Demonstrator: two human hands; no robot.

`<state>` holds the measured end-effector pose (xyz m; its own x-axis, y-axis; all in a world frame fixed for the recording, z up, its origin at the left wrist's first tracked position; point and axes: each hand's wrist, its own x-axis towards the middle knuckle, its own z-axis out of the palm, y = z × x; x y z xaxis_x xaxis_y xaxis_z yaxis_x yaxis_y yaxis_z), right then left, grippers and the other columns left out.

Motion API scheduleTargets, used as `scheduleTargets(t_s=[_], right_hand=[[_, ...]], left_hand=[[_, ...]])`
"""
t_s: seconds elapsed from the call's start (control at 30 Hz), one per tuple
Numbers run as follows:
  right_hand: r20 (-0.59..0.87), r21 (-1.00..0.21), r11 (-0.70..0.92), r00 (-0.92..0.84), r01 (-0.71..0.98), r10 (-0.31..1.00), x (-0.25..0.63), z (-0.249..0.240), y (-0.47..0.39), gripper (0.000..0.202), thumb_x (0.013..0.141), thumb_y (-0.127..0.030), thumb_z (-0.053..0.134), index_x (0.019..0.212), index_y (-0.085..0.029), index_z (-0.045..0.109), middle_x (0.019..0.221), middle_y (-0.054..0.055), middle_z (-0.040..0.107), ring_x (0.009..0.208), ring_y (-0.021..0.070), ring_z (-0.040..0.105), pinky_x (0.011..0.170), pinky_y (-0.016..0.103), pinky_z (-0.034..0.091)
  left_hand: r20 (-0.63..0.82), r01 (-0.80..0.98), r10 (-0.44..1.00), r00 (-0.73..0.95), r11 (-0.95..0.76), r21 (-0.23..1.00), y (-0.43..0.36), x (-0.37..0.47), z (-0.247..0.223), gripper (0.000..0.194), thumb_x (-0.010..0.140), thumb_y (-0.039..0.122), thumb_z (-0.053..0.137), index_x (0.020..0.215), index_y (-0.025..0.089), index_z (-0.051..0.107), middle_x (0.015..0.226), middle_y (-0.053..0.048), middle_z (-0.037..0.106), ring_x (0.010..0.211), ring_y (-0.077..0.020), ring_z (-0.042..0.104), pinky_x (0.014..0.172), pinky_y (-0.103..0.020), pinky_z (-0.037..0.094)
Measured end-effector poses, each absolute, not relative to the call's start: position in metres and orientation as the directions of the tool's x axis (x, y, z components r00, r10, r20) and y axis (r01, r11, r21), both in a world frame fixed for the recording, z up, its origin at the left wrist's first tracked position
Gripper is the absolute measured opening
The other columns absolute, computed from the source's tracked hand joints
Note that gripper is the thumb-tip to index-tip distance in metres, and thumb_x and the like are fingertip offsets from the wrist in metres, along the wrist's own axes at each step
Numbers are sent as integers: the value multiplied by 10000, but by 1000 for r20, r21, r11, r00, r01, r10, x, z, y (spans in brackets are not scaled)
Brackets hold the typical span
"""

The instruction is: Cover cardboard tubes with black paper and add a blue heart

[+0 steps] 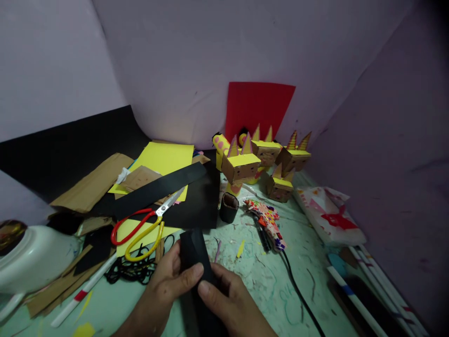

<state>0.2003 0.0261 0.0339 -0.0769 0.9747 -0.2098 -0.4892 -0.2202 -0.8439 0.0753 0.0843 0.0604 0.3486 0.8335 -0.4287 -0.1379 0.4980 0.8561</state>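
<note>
Between both hands is a long black paper strip (193, 245), its lower end running out of view at the bottom. My left hand (171, 278) grips its left edge with the thumb on top. From the right side my right hand (228, 292) holds it too, thumb pressed on the surface and fingers behind. Scissors (160, 211) with one red and one yellow handle lie open just beyond my left hand. A small black tube (229, 207) stands on the table ahead. To the right of it rests a glue gun (265, 220) with a colourful pattern.
Several cardboard animal figures (242, 169) with yellow tops stand at the back, before a red sheet (259, 107). Black cord (131, 269) and cardboard scraps lie left, near a white jug (38, 255). A plastic packet (329, 215) and striped sticks (382, 281) lie right.
</note>
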Motion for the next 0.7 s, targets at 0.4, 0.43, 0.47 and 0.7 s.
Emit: scheduleTargets(t_s=[0.4, 0.43, 0.47, 0.7], right_hand=[[-250, -922, -294, -193, -252, 949, 197, 26, 17, 649, 623, -577, 734, 1104, -156, 625, 810, 35, 622, 744, 195, 546, 664, 299, 431], [-287, -922, -321, -178, -215, 941, 197, 25, 16, 644, 626, -572, 734, 1107, -159, 624, 814, 34, 611, 744, 192, 538, 665, 298, 431], [-313, -921, -340, -157, -191, 937, 197, 24, 14, 643, 626, -566, 736, 1117, -165, 622, 835, 37, 608, 765, 197, 537, 685, 304, 435], [-347, -893, -384, -183, -236, 920, 198, 23, 11, 672, 600, -530, 766, 1149, -172, 616, 875, 42, 613, 795, 204, 552, 712, 302, 448]], left_hand=[[-387, -215, 900, 200, 426, 879, 98, 74, 64, 410, 573, 310, 791, 935, 166, 664, 736, -4, 684, 778, -192, 610, 708, -266, 469], [-395, -226, 899, 187, 431, 874, 100, 73, 66, 418, 563, 315, 792, 933, 166, 666, 729, -2, 682, 751, -183, 603, 687, -261, 467], [-402, -234, 898, 178, 436, 869, 102, 72, 67, 428, 557, 324, 792, 934, 164, 668, 726, -4, 683, 730, -178, 598, 664, -257, 464], [-398, -299, 914, 74, 401, 866, 116, 64, 67, 418, 577, 440, 749, 856, 134, 698, 772, -53, 706, 787, -199, 611, 689, -260, 463]])
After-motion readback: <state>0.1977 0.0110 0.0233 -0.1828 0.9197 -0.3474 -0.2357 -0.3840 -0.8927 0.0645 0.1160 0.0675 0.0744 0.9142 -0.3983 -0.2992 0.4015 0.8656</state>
